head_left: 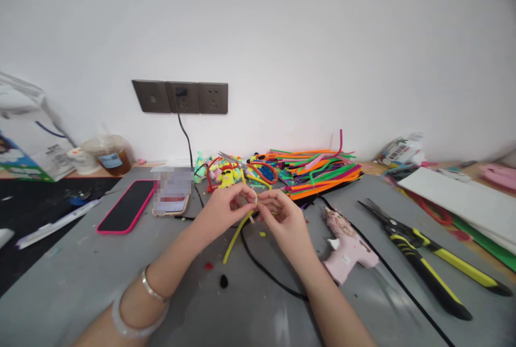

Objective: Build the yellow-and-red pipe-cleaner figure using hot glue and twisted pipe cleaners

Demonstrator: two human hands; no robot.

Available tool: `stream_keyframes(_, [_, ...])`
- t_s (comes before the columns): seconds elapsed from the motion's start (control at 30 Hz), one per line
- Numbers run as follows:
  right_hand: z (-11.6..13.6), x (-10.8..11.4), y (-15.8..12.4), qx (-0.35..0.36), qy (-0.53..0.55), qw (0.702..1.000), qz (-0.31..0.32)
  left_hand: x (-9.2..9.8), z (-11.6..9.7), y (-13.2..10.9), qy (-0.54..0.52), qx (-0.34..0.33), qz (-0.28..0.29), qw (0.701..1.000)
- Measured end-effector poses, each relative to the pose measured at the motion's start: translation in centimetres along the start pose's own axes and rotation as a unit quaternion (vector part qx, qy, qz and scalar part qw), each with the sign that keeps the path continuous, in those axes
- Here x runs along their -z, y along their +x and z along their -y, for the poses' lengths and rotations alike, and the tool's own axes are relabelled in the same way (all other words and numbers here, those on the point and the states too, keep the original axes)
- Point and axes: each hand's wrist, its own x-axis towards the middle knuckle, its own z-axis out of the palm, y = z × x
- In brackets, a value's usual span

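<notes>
My left hand (228,204) and my right hand (286,220) meet above the middle of the grey mat, fingertips pinched close together. Between them shows a small pale-yellow piece of pipe cleaner (255,198), partly hidden by the fingers. A longer yellow pipe cleaner (233,245) slants down below the fingertips toward the mat; whether it joins the pinched piece I cannot tell. Just behind the hands lie scissors with red handles (264,172) and a yellow fuzzy figure (228,177). A bundle of coloured pipe cleaners (322,175) spreads out behind my right hand.
Right of my hands lie a pink glue gun (349,250) and yellow-black shears (427,255). A black cable (266,271) loops beneath the hands. Two phones, one pink-cased (128,207), the other pale-cased (173,191), lie left. A drink cup (110,156) stands near the wall.
</notes>
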Motion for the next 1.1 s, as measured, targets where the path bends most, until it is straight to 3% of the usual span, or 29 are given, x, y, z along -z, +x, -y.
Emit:
stream_keyframes(0.47, [0.29,-0.16,-0.12,0.058,-0.062,0.995,-0.047,-0.06,-0.26,-0.25,0.090,-0.045,-0.040,0.994])
stream_keyframes(0.87, [0.37,-0.24,-0.35,0.049,-0.042,0.996,-0.066,-0.10,-0.46,-0.72,0.150,-0.154,-0.078,0.974])
stream_keyframes(1.1, [0.24,-0.34,-0.33,0.052,-0.038,0.996,-0.060,-0.13,-0.46,-0.73,0.170,-0.173,-0.101,0.965])
